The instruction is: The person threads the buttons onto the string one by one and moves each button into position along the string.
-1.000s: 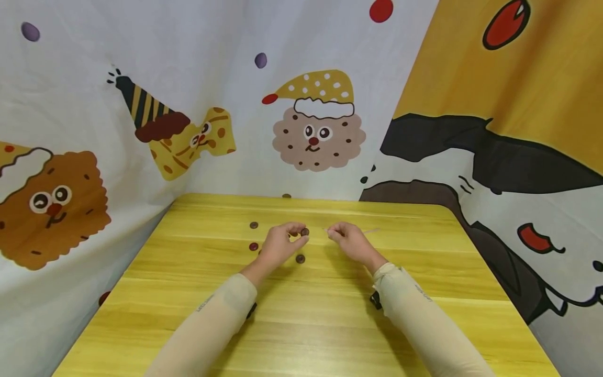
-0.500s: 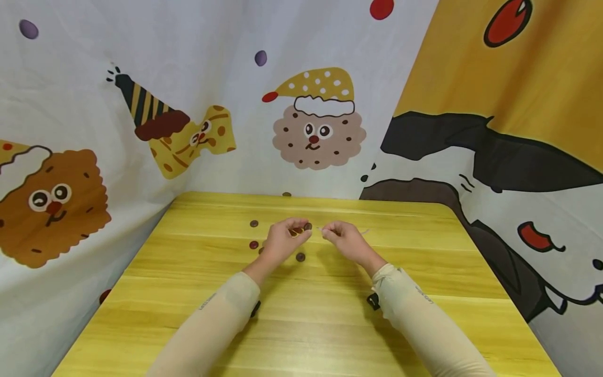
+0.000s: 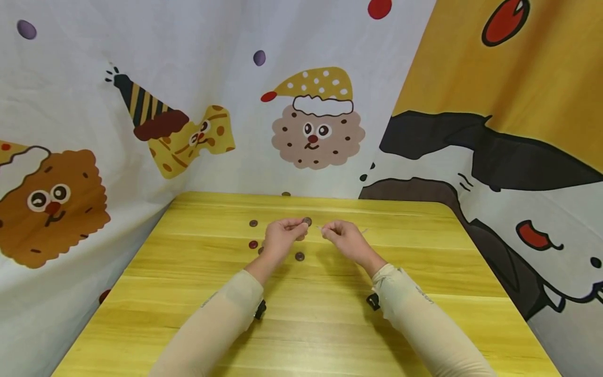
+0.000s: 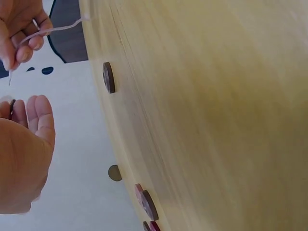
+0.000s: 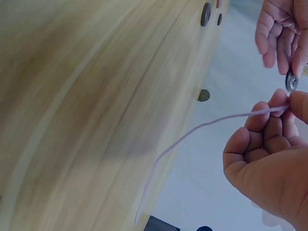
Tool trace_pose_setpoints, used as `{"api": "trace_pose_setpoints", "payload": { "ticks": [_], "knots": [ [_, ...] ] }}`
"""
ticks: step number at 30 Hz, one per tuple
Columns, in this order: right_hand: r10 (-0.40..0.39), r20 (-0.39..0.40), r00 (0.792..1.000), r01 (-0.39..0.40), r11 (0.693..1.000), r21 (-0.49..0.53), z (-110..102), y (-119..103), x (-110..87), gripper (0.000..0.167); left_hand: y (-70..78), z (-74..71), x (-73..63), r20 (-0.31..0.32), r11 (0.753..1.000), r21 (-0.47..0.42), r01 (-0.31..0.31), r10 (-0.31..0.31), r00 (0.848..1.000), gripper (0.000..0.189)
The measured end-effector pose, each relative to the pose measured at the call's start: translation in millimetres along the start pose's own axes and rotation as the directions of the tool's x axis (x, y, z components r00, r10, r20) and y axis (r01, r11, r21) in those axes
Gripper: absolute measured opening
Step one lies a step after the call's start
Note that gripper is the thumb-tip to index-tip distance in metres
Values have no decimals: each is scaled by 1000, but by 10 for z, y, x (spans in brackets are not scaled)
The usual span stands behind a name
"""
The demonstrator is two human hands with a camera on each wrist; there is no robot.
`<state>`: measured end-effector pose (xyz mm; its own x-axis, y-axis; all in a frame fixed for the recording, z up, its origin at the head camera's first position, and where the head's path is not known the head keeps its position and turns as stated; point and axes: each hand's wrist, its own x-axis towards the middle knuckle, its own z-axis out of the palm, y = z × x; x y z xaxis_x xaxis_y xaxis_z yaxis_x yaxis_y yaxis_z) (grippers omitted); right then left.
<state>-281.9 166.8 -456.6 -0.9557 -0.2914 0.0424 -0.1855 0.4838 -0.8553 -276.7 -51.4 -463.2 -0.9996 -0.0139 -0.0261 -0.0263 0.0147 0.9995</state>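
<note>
Two cream sleeves [image 3: 212, 327] are extended over the wooden table [image 3: 320, 330], converging toward its centre. One brown button [image 3: 299, 256] is laid flat just nearer than the left hand [image 3: 281, 241]. Compared with the frame half a second earlier, the left hand has been turned: the held button [image 3: 307, 222] is now positioned slightly farther away, its face presented to the head camera. The right hand [image 3: 346, 239] is almost unmoved. The held button is pinched at its rim by the left thumb and fingers, above the table; the remaining left fingers are loosely extended. The cord [image 5: 192, 131] is pinched by the right thumb and index finger, the other right fingers being curled. A short cord end is directed at the held button, near but apart.

Left of the left wrist, one partly covered button [image 3: 261, 251], one red button [image 3: 253, 244] and, farthest, one second brown button [image 3: 253, 223] are seen. Five loose buttons are counted in the left wrist view. At the rear, a backdrop [image 3: 320, 31] is printed with three smiling food figures.
</note>
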Motion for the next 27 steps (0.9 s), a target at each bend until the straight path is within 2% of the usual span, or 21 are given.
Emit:
{"api": "trace_pose_setpoints", "payload": {
  "ticks": [7,13,22,27],
  "knots": [
    [5,-84,996,-3,1000,16,62,-75,-15,26,-48,56,-20,3,1000,-14,12,-12,1000,26],
    [-8,-138,990,12,1000,27,91,-151,-55,27,-44,69,-18,18,995,-59,86,-85,996,28],
    [-82,-231,970,71,996,-56,129,-145,-48,21,-72,71,15,41,987,-92,133,-129,991,32],
    [-118,-260,959,93,990,-104,142,-137,-44,19,-54,68,5,42,986,-93,138,-135,990,33]
  ]
}}
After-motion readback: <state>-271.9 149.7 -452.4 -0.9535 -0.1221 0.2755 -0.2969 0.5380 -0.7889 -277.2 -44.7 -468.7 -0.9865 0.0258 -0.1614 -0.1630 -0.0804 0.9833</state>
